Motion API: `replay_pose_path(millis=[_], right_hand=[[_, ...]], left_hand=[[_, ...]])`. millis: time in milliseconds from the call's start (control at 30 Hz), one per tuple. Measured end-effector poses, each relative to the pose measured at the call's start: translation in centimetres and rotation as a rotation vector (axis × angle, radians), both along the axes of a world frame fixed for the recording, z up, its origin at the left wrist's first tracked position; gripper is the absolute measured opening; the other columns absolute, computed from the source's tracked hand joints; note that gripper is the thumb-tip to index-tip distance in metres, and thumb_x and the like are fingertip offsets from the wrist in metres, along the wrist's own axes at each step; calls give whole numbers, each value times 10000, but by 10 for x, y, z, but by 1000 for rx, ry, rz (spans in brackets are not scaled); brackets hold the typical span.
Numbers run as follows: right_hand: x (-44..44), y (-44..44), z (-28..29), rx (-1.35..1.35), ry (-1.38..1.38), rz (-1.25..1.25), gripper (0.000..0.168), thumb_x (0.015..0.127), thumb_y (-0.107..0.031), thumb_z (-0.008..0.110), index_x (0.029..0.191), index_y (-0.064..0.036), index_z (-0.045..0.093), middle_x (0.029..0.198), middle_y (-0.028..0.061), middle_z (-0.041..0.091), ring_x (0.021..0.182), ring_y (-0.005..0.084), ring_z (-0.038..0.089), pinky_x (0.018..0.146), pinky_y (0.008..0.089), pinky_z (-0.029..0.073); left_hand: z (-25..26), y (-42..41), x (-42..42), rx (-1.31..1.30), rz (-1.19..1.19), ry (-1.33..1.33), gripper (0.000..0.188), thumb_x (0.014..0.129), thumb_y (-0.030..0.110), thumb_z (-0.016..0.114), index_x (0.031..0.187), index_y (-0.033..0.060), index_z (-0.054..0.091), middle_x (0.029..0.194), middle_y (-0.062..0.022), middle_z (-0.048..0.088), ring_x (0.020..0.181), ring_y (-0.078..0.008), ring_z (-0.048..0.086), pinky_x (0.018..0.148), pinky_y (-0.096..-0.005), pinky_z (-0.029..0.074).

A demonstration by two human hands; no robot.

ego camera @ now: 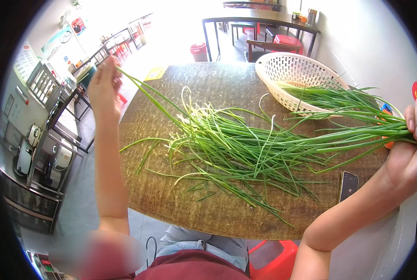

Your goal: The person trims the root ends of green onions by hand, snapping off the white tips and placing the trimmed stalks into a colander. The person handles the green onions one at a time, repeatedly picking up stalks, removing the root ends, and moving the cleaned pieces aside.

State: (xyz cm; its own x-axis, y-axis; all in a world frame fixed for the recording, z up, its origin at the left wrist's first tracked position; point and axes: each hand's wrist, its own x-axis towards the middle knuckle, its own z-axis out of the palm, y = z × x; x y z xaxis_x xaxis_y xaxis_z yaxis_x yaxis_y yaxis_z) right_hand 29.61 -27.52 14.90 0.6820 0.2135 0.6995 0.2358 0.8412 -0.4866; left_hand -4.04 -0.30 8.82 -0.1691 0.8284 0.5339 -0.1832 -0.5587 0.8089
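My left hand (105, 80) is raised past the table's left edge, its fingers closed on the ends of a few long green stalks (147, 96). These slant down into a loose pile of thin scallions or chives (236, 140) in the middle of the wooden table (152, 196). Pale ends of the pile point left, green leaves right. At the far right, my right hand (416, 120) grips a bunch of the same greens (366, 133), partly cut off by the picture's dark rim. Behind that bunch, a cream plastic colander basket (299, 64) holds more greens (320, 94).
A phone (349, 187) lies at the table's right, close to my right forearm. A yellow card (156, 73) lies at the far left corner. Beneath the near edge is a red plastic stool (278, 260). The white wall (380, 63) borders the right side; a red bin (198, 52) stands beyond.
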Motion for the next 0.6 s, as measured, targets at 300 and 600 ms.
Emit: replay_pose_path(millis=[300, 600], right_hand=[[-21, 19, -13, -81, -99, 196, 149, 948, -167, 488, 943, -20, 513, 621, -38, 292, 496, 63, 263, 466, 217, 254], [-78, 65, -30, -443, -107, 334, 185, 948, -167, 483, 958, -4, 570, 729, 39, 595, 560, 58, 518, 474, 197, 417]], left_hand=[[91, -49, 30, 394, 151, 208, 206, 831, 232, 678, 948, 62, 689, 781, -11, 660, 637, -30, 536, 580, -180, 400], [72, -117, 140, 251, -541, 552, 123, 834, 163, 663, 889, 53, 668, 701, 20, 630, 594, -20, 529, 516, -161, 400]])
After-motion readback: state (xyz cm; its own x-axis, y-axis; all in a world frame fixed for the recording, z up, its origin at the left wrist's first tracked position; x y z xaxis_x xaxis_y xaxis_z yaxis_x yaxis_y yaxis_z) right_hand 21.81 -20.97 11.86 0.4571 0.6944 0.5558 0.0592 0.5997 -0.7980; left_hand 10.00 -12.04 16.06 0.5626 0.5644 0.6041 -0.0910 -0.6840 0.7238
